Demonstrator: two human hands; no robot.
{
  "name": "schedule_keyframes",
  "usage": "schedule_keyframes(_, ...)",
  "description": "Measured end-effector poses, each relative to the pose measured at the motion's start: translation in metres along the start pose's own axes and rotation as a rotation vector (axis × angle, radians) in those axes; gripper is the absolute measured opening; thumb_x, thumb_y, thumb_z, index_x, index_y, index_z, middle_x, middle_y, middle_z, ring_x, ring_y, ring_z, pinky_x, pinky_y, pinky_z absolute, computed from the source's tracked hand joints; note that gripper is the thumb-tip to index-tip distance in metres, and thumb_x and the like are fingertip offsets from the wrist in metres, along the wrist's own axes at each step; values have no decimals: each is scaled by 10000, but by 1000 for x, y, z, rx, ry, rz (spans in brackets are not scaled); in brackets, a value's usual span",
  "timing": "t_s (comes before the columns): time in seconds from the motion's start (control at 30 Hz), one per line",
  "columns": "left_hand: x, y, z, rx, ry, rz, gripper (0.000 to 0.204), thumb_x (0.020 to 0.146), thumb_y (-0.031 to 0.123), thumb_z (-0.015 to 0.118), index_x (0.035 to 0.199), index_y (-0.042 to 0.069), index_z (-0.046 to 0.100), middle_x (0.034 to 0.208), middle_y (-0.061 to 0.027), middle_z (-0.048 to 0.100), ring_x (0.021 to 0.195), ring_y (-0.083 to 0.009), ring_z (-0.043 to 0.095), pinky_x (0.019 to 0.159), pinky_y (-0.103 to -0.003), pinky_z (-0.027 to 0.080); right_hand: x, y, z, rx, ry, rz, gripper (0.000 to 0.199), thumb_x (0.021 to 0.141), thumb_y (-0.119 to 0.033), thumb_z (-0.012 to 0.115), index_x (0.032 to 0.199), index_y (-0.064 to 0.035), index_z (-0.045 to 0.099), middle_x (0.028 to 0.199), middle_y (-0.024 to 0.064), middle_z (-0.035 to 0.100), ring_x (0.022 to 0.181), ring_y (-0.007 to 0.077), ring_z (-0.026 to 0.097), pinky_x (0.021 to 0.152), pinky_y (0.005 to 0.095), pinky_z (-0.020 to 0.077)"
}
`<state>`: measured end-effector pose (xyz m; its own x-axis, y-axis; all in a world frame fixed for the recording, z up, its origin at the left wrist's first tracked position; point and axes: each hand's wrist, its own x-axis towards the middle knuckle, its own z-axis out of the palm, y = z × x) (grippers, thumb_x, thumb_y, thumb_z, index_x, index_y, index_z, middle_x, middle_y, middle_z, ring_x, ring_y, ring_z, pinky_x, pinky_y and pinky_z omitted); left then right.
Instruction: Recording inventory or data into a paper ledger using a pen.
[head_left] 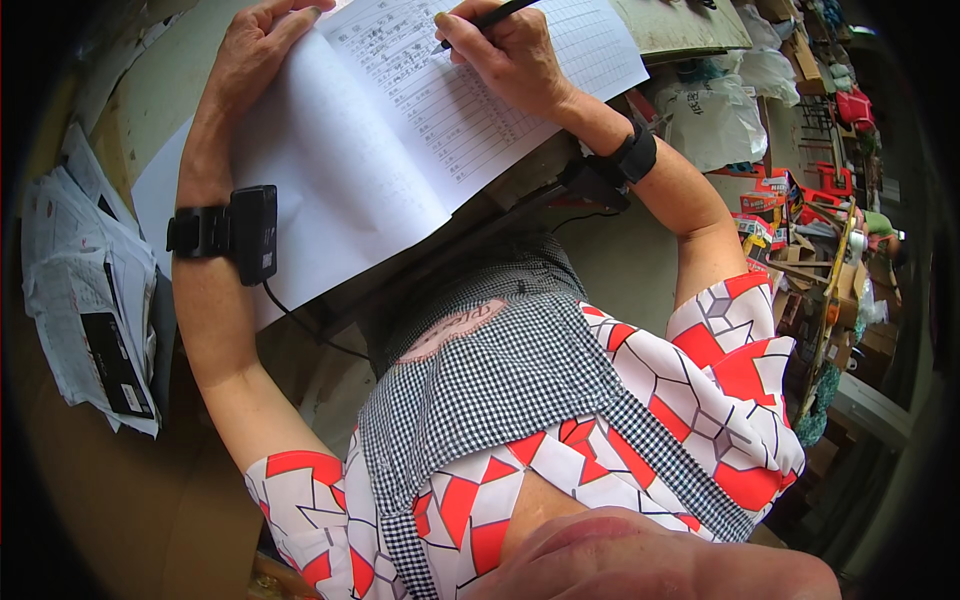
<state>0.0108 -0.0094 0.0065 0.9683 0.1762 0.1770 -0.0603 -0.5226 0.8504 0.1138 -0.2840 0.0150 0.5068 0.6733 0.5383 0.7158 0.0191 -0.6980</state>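
Note:
A black pen [503, 13] slants through the fingers of my right hand [520, 65], which is closed round it. The tip touches a printed form with ruled lines [455, 140], where rows of handwriting show in the upper part. To the left, a white page [335, 175] bulges upward beside the form. My left hand [250, 50] is curled at that page's far left edge, thumb and fingers pressed together on the paper. Its fingertips are partly cut off by the top of the picture.
The papers lie on a pale worktop [140, 125]. A pile of papers and plastic sleeves [85, 290] stands at the left. On the right are white plastic bags [715, 120], red boxes [762, 210] and red stools [832, 182]. A black cable [310, 325] hangs from my left wrist device.

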Motion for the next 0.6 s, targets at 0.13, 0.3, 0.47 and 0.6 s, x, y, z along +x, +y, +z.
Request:
schedule_keyframes(0.13, 0, 4, 0, 15, 12, -26, 267, 929, 238, 548, 1119, 122, 696, 774, -34, 697, 553, -39, 608, 554, -201, 530, -1, 10, 7, 38, 22, -51, 195, 923, -156, 606, 805, -13, 667, 507, 29, 576, 407, 82, 514, 396, 229, 406)
schedule_keyframes(0.3, -1, 2, 1, -11, 12, -44, 270, 927, 252, 565, 1125, 124, 695, 765, -38, 697, 540, -37, 607, 543, -199, 531, 0, 11, 5, -48, -3, -80, 207, 926, -174, 605, 805, -18, 668, 509, 25, 576, 410, 81, 515, 399, 230, 404)
schedule_keyframes(0.47, -1, -1, 2, -1, 26, -31, 273, 926, 264, 570, 1127, 128, 695, 757, -37, 694, 540, -37, 608, 547, -201, 536, 0, 12, 4, -61, -5, -90, 205, 924, -175, 610, 814, -14, 673, 509, 26, 576, 408, 83, 514, 400, 229, 406)
schedule_keyframes(0.6, -1, 2, 2, 2, 19, -38, 274, 924, 261, 566, 1126, 130, 695, 762, -38, 695, 545, -41, 613, 555, -207, 542, -1, 11, 5, -39, 13, -75, 207, 926, -174, 609, 824, -8, 679, 511, 29, 579, 411, 83, 517, 402, 228, 409)
